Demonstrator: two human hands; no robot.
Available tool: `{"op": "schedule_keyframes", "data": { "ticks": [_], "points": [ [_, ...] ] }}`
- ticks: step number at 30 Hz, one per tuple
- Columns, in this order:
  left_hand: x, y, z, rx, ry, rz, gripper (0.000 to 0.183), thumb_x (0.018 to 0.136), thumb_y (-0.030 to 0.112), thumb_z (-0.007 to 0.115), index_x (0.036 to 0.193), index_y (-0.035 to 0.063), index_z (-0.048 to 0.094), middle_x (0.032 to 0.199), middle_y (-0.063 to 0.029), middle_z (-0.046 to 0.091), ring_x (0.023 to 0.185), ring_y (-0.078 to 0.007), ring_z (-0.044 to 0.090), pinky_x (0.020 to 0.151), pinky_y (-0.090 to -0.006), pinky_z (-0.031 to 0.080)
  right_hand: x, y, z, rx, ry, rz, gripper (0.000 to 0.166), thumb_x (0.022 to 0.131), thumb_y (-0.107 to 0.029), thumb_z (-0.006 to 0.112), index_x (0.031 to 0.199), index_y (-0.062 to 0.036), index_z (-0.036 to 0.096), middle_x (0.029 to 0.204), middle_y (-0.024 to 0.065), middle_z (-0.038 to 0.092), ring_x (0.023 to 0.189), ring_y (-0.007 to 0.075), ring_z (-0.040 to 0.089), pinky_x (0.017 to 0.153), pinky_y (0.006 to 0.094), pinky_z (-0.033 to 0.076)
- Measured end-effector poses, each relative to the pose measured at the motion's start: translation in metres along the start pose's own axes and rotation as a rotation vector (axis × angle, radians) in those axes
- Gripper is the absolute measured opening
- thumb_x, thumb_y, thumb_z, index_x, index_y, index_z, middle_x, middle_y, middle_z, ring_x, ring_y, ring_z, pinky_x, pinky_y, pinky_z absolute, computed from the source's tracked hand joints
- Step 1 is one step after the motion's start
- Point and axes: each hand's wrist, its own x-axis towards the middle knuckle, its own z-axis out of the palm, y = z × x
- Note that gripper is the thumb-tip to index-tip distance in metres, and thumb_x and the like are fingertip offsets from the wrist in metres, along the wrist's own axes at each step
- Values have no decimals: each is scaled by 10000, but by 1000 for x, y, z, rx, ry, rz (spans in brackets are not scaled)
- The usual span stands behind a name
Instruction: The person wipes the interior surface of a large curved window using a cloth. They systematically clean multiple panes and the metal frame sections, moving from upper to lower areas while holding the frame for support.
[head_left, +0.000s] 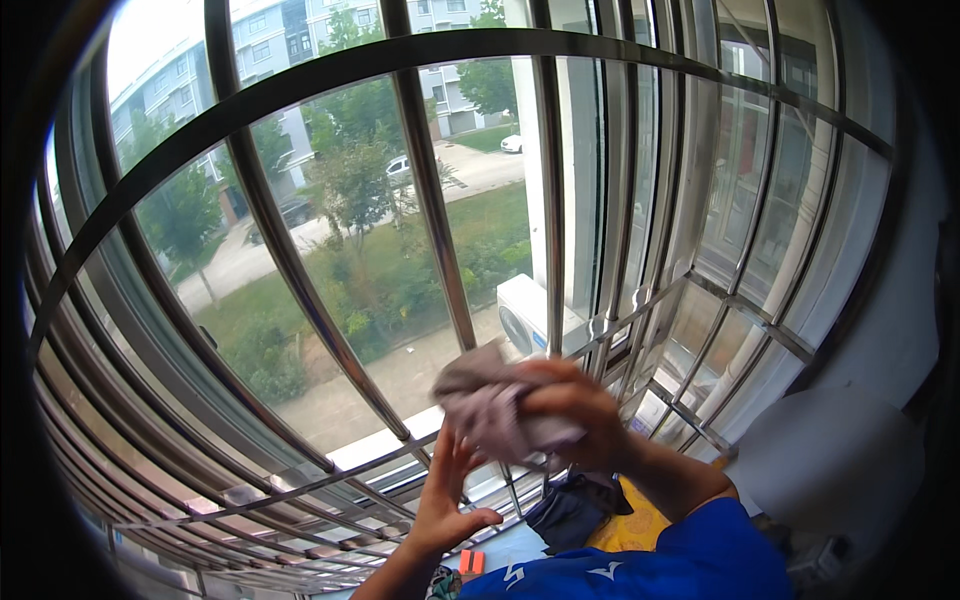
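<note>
A crumpled greyish-pink cloth (495, 412) is gripped in my right hand (577, 409), raised before the window bars. Just left of it and a little lower, my left hand (450, 487) is spread, thumb and fingers apart; its fingertips reach the cloth's lower edge, and whether they touch it I cannot tell. Behind both hands stand upright metal window bars (427, 195), joined by a flat crossbar (480, 49) above and a lower rail (277, 495).
Below the hands lie a dark cloth (566, 514), a yellow patterned cloth (630, 517) and an orange object (472, 562). A white outdoor air-conditioning unit (525, 311) stands beyond the bars. A pale rounded object (825, 457) is at lower right.
</note>
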Motion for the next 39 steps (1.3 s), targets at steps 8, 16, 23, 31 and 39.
{"op": "schedule_keyframes", "data": {
  "ticks": [8, 16, 23, 31, 39],
  "points": [
    [-39, 8, -56, -201, 644, -122, 472, 726, 25, 721, 1168, -16, 562, 1039, -111, 645, 932, -246, 650, 856, -375, 533, -2, 98, -93, -543, 481, 214, 258, 855, -38, 620, 1112, -46, 636, 1158, 140, 637, 1074, 308, 620, 913, 420, 502],
    [-60, 5, -102, -163, 730, -32, 427, 762, 10, 678, 1172, -24, 562, 1081, -120, 627, 954, -227, 626, 836, -357, 515, 23, 202, -156, -1238, -331, -115, 494, 829, 12, 585, 1298, -131, 534, 1414, 70, 475, 1325, 231, 423, 1173, 453, 242],
    [-56, 2, -95, -239, 661, -61, 430, 770, -17, 701, 1177, -12, 561, 1058, -103, 633, 956, -215, 632, 842, -334, 518, 41, 192, -149, -1203, -237, -244, 477, 722, -10, 703, 1163, -160, 597, 1315, 12, 551, 1324, 276, 440, 1158, 543, 244],
    [-56, 33, -93, -172, 635, 13, 564, 775, -53, 718, 1288, -3, 488, 1185, -107, 593, 1094, -198, 598, 949, -346, 493, 29, 204, -165, -1286, -190, -231, 250, 863, 13, 568, 1079, -90, 639, 1251, 47, 606, 1314, 316, 440, 1174, 539, 241],
    [-105, 68, -121, -4, 714, 99, 637, 763, -24, 710, 1336, -11, 430, 1250, -128, 574, 1146, -217, 574, 986, -355, 460, 22, 225, -173, -1357, -217, -65, 263, 828, 49, 608, 1060, -30, 701, 1271, 60, 601, 1310, 273, 440, 1194, 514, 226]
  ]
}}
